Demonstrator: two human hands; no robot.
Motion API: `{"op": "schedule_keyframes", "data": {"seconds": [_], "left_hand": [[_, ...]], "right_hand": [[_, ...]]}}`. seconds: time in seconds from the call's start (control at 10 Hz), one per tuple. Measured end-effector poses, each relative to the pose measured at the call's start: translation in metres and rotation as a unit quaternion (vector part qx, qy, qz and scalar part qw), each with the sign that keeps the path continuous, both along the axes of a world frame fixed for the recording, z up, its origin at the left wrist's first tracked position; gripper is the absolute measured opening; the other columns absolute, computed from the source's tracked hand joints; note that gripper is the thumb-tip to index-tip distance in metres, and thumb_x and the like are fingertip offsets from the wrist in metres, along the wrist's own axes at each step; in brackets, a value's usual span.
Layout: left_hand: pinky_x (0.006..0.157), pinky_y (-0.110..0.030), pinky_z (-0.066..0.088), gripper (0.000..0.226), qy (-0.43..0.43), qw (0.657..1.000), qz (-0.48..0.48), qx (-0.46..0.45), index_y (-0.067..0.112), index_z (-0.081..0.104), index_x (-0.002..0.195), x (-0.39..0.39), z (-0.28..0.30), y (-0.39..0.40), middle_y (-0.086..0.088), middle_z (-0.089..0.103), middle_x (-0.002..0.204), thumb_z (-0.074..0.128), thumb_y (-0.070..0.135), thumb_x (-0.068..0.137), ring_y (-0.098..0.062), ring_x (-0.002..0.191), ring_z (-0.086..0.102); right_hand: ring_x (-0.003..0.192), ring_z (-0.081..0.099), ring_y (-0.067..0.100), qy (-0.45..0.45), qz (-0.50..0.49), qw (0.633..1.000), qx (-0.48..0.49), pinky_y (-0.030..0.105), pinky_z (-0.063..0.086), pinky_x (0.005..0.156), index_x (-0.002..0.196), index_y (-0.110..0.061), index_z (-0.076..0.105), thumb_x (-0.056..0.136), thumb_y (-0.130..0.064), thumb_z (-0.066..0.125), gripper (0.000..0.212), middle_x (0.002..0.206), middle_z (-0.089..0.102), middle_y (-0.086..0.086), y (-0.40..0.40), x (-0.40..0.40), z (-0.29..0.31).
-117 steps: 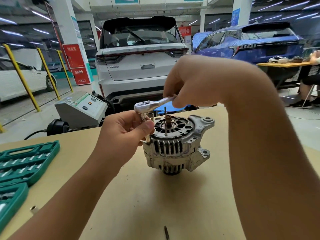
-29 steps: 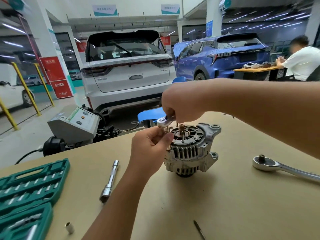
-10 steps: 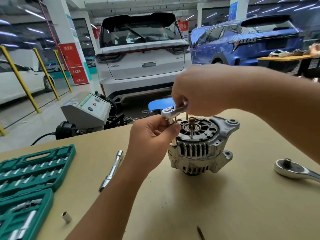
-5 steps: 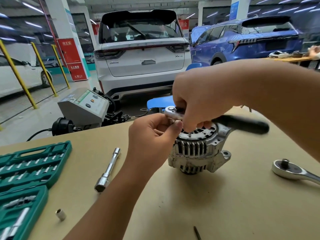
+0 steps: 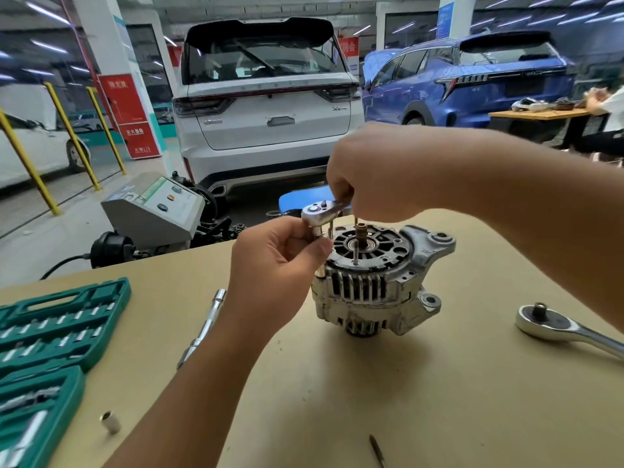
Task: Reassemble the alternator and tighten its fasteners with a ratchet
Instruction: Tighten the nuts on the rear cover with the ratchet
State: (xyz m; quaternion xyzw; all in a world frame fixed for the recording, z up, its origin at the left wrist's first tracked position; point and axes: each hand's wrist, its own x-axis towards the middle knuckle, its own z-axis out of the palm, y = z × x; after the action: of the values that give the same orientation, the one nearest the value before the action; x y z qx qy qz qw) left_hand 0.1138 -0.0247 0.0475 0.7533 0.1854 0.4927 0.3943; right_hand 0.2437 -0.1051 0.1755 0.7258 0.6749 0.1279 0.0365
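A silver alternator [image 5: 374, 285] stands shaft-up in the middle of the tan table [image 5: 439, 400]. A small ratchet [image 5: 317, 212] sits with its head over the alternator's far left edge, a socket hanging below it. My right hand [image 5: 378, 173] grips the ratchet's handle from above and hides most of it. My left hand [image 5: 280, 265] pinches the socket under the ratchet head, beside the alternator's left side. Thin studs stick up from the alternator's top face.
A larger ratchet [image 5: 560, 327] lies at the right. An extension bar [image 5: 202, 327] lies left of my left arm. A green socket case [image 5: 50, 349] is at the left edge, a loose socket [image 5: 110, 422] near it, a dark pin [image 5: 377, 450] in front.
My right hand has swung the ratchet handle back from over the alternator's right side to the far side. The shaft and top face show again. My left hand stays on the socket.
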Motion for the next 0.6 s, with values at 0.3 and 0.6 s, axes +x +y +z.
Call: {"op": "schedule_keyframes", "data": {"seconds": [0.3, 0.6], "left_hand": [[0.058, -0.056, 0.054, 0.01, 0.009, 1.0, -0.016, -0.005, 0.017, 0.078, 0.083, 0.001, 0.001, -0.003, -0.011, 0.07, 0.07, 0.077, 0.011, 0.09, -0.043, 0.07, 0.061], [0.061, -0.047, 0.058, 0.02, 0.041, 0.998, -0.048, 0.007, 0.031, 0.08, 0.09, 0.002, 0.002, -0.006, 0.004, 0.073, 0.072, 0.074, 0.013, 0.093, -0.019, 0.065, 0.063]], "right_hand": [[0.056, 0.054, 0.017, -0.02, -0.008, 0.998, 0.054, 0.032, 0.05, 0.054, 0.064, -0.027, 0.059, 0.08, -0.012, 0.059, 0.022, 0.065, 0.06, -0.003, 0.017, 0.012, -0.005], [0.055, 0.059, 0.016, -0.003, -0.021, 0.999, 0.048, 0.034, 0.057, 0.051, 0.066, -0.028, 0.065, 0.075, -0.016, 0.06, 0.016, 0.064, 0.065, -0.005, 0.021, 0.019, -0.012]]}}
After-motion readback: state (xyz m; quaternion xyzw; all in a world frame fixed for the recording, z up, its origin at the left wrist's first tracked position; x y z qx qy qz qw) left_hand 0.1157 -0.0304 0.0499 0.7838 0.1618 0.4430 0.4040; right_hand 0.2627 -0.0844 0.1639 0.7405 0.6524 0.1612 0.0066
